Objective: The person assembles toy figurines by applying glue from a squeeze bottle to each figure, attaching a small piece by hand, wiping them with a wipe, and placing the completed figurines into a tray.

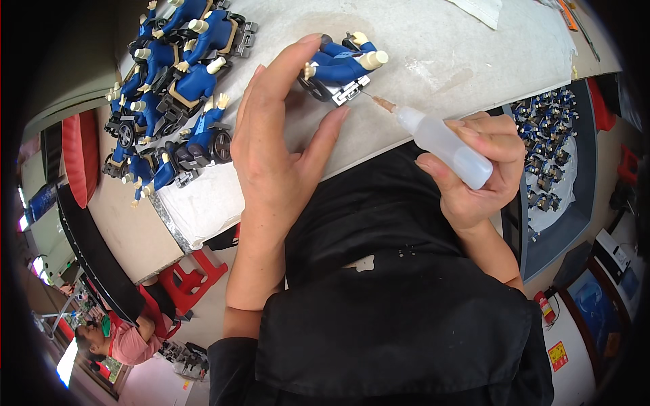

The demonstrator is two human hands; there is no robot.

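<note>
In my left hand is a small headless figure in a blue suit, seated in a toy wheelchair; index finger and thumb curl around its two ends. The figure lies on its side on the white-covered table, its cream neck peg pointing right. A silver-grey bracket on the wheelchair faces me. My right hand is closed around a translucent squeeze bottle with a thin needle tip. The needle points up and left, its end at or very near the bracket; whether it touches, I cannot tell.
Several similar wheelchair figures crowd the table's left side. On my right, a grey tray holds many more small ones. An orange-handled cutter lies at the far right corner. Red stools and a seated person are at lower left.
</note>
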